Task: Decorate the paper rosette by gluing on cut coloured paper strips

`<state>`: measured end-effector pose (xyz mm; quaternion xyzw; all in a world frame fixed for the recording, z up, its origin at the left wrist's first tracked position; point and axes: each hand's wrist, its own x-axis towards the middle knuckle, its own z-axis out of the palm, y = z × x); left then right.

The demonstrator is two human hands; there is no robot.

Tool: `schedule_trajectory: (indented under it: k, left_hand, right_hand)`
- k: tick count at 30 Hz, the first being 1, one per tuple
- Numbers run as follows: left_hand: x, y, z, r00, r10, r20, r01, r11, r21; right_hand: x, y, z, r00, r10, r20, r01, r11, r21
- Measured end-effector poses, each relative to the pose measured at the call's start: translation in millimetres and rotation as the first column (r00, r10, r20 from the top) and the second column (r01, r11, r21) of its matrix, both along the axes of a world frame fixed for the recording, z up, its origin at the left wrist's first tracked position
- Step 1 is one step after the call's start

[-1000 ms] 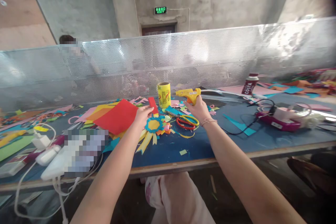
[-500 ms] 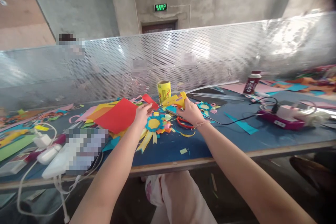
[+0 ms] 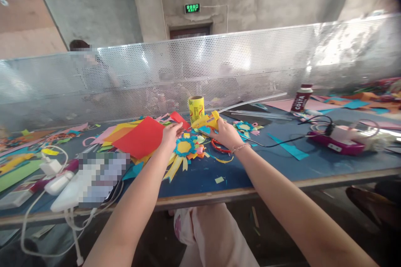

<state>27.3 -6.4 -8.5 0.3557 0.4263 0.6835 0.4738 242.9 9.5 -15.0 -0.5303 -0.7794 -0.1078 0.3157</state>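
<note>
My right hand (image 3: pixel 227 132) is wrapped round a yellow glue gun (image 3: pixel 205 122), whose nozzle points left toward my other hand. A black cord (image 3: pixel 269 147) trails off to the right from it. Between the fingertips of my left hand (image 3: pixel 171 134) is pinched a small red paper strip (image 3: pixel 179 119), partly hidden by the fingers. Just below the hands lies a paper rosette (image 3: pixel 184 146) with a blue ruffled edge, a yellow middle and yellow tails. Red scissors handles (image 3: pixel 219 147) rest under my right hand. A larger red paper sheet (image 3: pixel 140 137) lies left of my left hand.
Behind the hands stands a yellow tape roll (image 3: pixel 196 109). A second rosette (image 3: pixel 244 127), a brown bottle (image 3: pixel 302 98) and a purple power strip (image 3: pixel 335 144) are to the right. Phone and chargers (image 3: pixel 59 182) lie front left. A perforated metal screen (image 3: pixel 266 58) borders the table's back.
My right hand and the glue gun have shifted slightly left, toward the red paper strip. My left hand stays nearly where it was, still pinching the strip.
</note>
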Motion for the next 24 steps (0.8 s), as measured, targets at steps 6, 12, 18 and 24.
schedule_trajectory:
  k: [6,12,18,24]
  left_hand:
    - [1.4,0.7,-0.1,1.000,0.022,-0.013,-0.022,1.000,-0.004]
    - [2.4,-0.1,1.1,1.000,0.023,0.018,-0.023,1.000,0.000]
    - [-1.2,2.4,-1.2,1.000,0.031,0.002,-0.031,0.999,0.011]
    - [-4.6,3.1,-2.9,1.000,0.014,-0.006,-0.013,0.999,0.039]
  right_hand:
    - [-1.2,-1.9,1.8,1.000,-0.016,0.026,0.016,1.000,-0.007]
    - [-1.2,-1.3,3.1,1.000,-0.022,0.002,0.022,0.999,-0.032]
    - [2.8,1.0,3.4,0.999,-0.026,-0.030,0.025,0.999,-0.035]
    - [4.7,2.0,4.5,0.999,-0.030,-0.026,0.029,0.999,-0.043]
